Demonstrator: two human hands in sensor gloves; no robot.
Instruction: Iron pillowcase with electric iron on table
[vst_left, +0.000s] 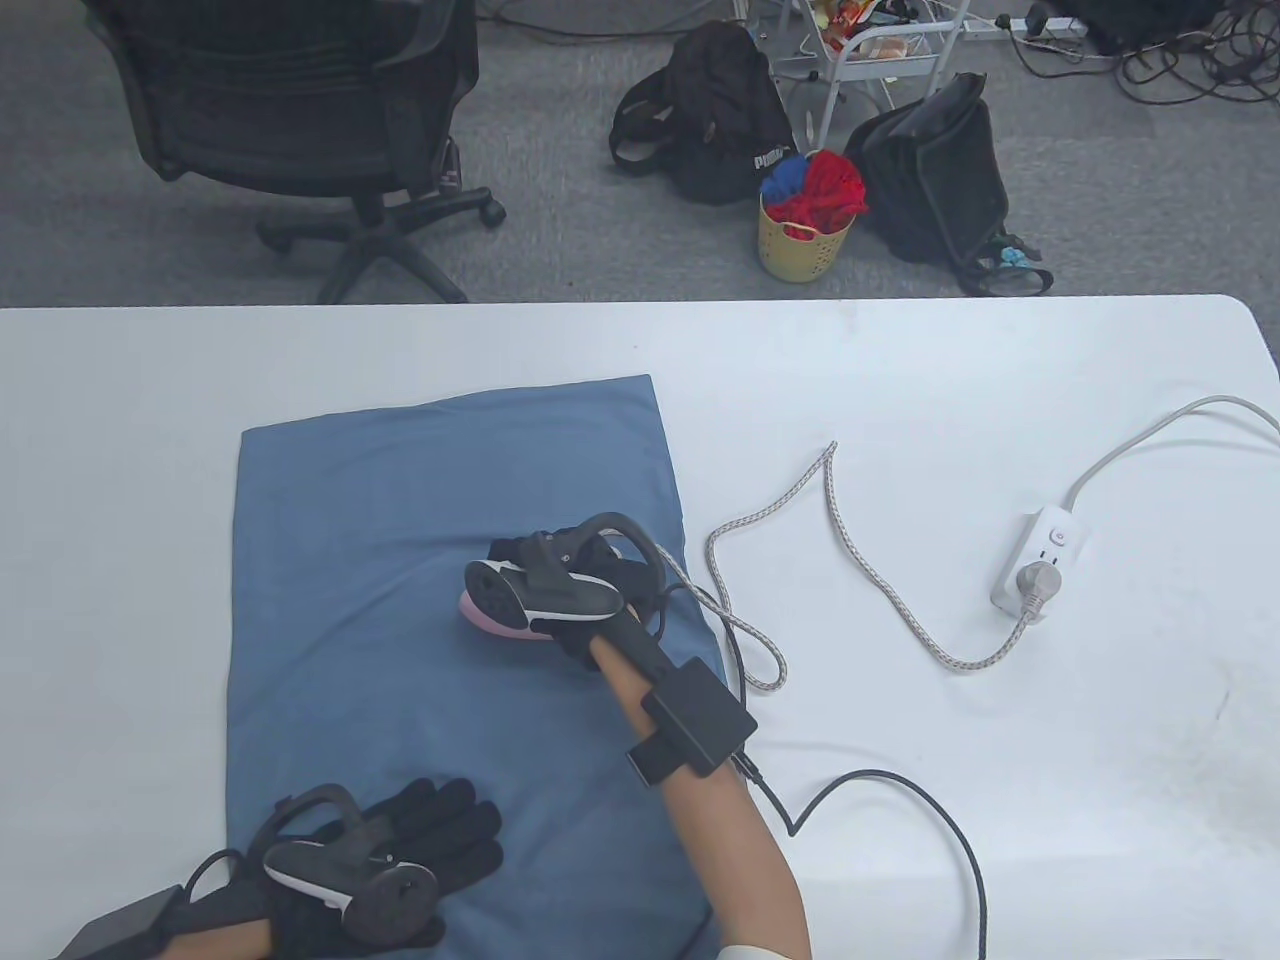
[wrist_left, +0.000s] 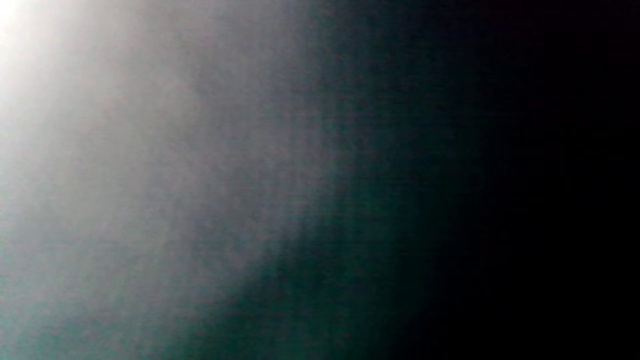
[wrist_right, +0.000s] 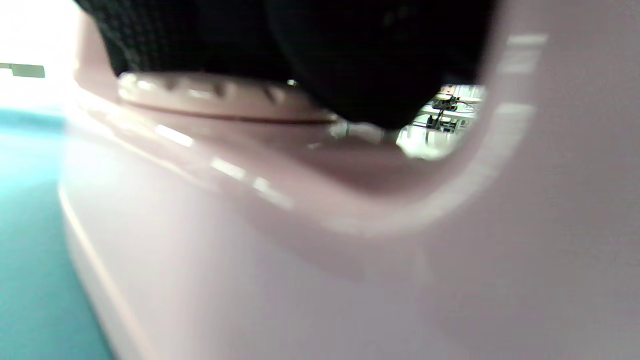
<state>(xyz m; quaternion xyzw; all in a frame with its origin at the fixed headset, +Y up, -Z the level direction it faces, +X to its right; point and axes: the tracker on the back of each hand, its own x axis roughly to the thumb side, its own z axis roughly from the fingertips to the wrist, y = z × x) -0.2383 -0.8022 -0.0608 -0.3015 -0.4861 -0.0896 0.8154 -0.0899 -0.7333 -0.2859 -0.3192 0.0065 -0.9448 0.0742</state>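
Blue pillowcase (vst_left: 440, 620) lies flat on the white table (vst_left: 900, 380), its long axis running from the near edge away from the person; pink electric iron (vst_left: 500, 612) sits on the cloth right of centre, just inside the right-hand edge, nose toward the left; right hand (vst_left: 575, 585) grips the iron's handle, fingers wrapped round it, as the right wrist view confirms with dark gloved fingers (wrist_right: 350, 55) over the pink body; left hand (vst_left: 400, 850) rests flat on the near end of the pillowcase, fingers spread, holding nothing, pinning the cloth.

Judgement: the unpressed bulk lies to the left and far side of the iron, so the next stroke would run leftward or away along the long axis; the left hand is well apart from the iron.

Braided cord (vst_left: 830, 560) trails right to the power strip (vst_left: 1040, 565); slack appears ample.

Left wrist view is blurred; nothing legible.
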